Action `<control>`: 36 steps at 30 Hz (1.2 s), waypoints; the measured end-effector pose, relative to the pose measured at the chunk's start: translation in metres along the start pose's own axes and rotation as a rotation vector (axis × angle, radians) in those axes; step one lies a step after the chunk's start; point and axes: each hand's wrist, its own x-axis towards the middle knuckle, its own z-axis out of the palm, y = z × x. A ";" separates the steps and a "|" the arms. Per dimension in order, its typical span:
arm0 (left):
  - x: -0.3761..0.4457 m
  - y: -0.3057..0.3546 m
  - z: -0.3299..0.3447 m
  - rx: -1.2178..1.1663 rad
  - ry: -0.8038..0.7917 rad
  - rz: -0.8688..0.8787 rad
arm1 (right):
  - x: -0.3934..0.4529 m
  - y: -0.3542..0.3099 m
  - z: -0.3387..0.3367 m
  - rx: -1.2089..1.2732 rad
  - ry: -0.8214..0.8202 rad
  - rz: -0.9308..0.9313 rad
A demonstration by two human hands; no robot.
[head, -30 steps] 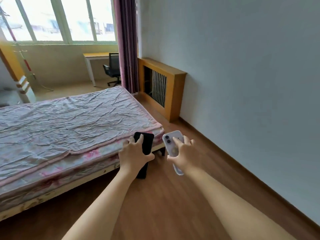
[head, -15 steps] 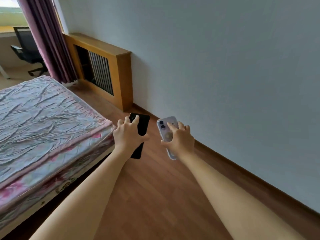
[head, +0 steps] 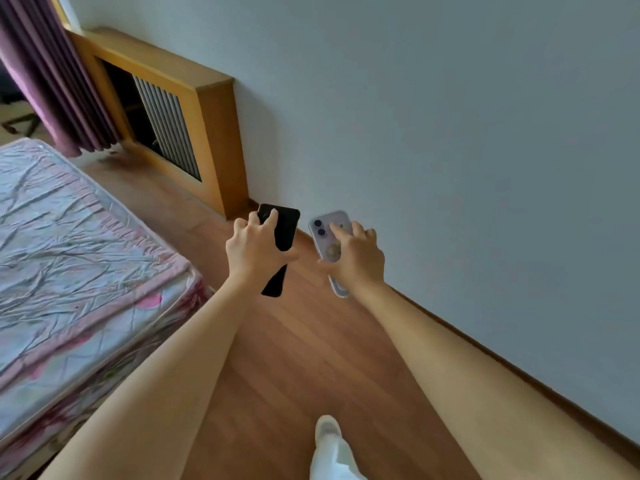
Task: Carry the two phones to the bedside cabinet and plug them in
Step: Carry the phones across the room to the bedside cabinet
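Note:
My left hand (head: 254, 254) grips a black phone (head: 285, 230), held upright in front of me above the wooden floor. Beside it, my right hand (head: 356, 259) holds a pale lilac phone (head: 325, 235) in a clear case, its back with two camera lenses facing me. The two phones are a short gap apart and do not touch. No bedside cabinet or charging cable is in view.
A bed (head: 79, 258) with a wrinkled floral sheet fills the left. A wooden radiator cover (head: 211, 133) stands against the grey wall (head: 450, 133), with a purple curtain (head: 45, 81) at its far end. A strip of wood floor (head: 304, 358) runs between bed and wall. My white-trousered leg (head: 329, 448) shows below.
The view has swung right, away from the window and desk, toward the wall. Both hands keep their phones. My leg has come into view at the bottom.

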 end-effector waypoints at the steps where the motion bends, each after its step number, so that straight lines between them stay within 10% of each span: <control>1: 0.017 0.000 0.004 -0.001 0.010 -0.025 | 0.021 0.000 0.003 -0.002 -0.003 -0.024; 36: 0.553 -0.252 0.081 0.137 0.182 -0.780 | 0.694 -0.205 0.200 0.083 -0.238 -0.644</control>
